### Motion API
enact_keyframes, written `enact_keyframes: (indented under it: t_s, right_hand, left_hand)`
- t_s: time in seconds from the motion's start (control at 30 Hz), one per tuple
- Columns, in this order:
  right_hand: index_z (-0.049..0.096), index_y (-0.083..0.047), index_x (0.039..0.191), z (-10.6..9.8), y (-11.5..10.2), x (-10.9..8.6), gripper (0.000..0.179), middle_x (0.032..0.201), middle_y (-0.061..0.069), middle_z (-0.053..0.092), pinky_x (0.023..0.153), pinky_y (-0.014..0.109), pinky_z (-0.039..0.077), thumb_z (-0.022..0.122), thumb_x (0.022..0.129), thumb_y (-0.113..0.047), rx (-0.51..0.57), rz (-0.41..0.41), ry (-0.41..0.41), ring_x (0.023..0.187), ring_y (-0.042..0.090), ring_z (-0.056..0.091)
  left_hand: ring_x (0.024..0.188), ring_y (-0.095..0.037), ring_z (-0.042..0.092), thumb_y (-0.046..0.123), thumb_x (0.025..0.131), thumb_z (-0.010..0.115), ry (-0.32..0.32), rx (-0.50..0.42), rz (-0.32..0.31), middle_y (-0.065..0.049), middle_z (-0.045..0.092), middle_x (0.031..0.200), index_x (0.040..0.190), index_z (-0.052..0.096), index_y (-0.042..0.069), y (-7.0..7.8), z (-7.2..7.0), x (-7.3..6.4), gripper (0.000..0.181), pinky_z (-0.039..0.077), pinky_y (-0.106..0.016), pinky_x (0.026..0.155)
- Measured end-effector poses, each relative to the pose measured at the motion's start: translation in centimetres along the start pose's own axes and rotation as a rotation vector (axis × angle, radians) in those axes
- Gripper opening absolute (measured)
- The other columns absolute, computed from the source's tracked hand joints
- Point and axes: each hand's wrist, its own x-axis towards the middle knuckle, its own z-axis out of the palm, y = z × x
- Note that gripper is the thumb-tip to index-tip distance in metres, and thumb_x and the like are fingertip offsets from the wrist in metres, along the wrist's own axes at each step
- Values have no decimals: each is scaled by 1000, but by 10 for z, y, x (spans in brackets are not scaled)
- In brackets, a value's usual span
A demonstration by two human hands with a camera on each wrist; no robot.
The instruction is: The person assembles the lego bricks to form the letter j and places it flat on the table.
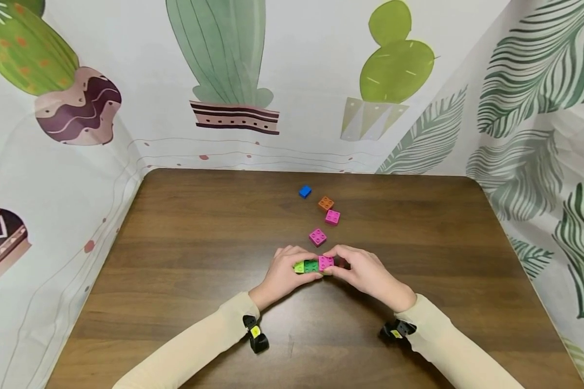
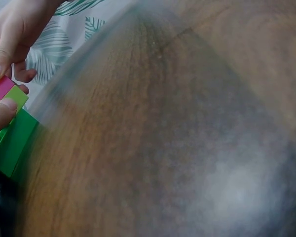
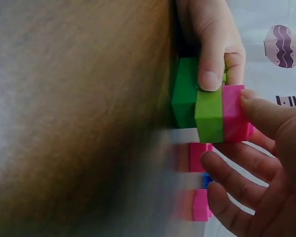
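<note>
Near the middle of the table, my left hand holds a small build of toy building bricks. It has a dark green brick at the bottom and a lime green brick stacked over it. In the right wrist view the left thumb presses the lime brick's side. My right hand pinches a pink brick between thumb and finger. That brick sits against the top of the lime brick at the build's right end; whether it is fully pressed on I cannot tell. Something reddish shows behind the right fingers, mostly hidden.
Beyond the hands lie a loose pink brick, a second pink brick, an orange brick and a blue brick. The brown wooden table ends at a patterned cloth behind.
</note>
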Motion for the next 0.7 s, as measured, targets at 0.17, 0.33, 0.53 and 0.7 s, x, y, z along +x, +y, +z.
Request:
enact_keyframes:
  t_s: [0.17,0.33,0.53,0.7]
  right_hand:
    - [75,-22,116,1,-1,-1,28,97,-13,71,58,24,43,80,92,-34,-69,-21,19,71,3,52]
    - [75,-22,116,1,-2,-5,29,101,-10,73,64,28,50,80,91,-35,-133,-45,60,77,7,59]
    - [75,-21,117,4,0,-6,29,108,-8,75,69,30,53,81,91,-33,-73,-47,69,81,10,64]
    - [73,-21,118,6,4,-4,29,104,-11,72,67,26,51,81,92,-30,24,-54,54,79,5,58]
  left_hand:
    - [100,-14,60,35,82,90,-6,2,-7,4,73,106,117,79,18,0,1,0,40,38,-39,88]
    - [101,-14,60,35,83,90,-15,0,-11,4,74,107,118,79,18,2,0,1,40,38,-40,89]
    - [101,-15,61,34,83,89,-18,9,3,3,74,107,117,79,17,3,0,1,39,38,-40,89]
    - [102,-15,61,33,83,90,-15,7,-14,3,74,107,117,79,16,3,-1,1,40,38,-40,89]
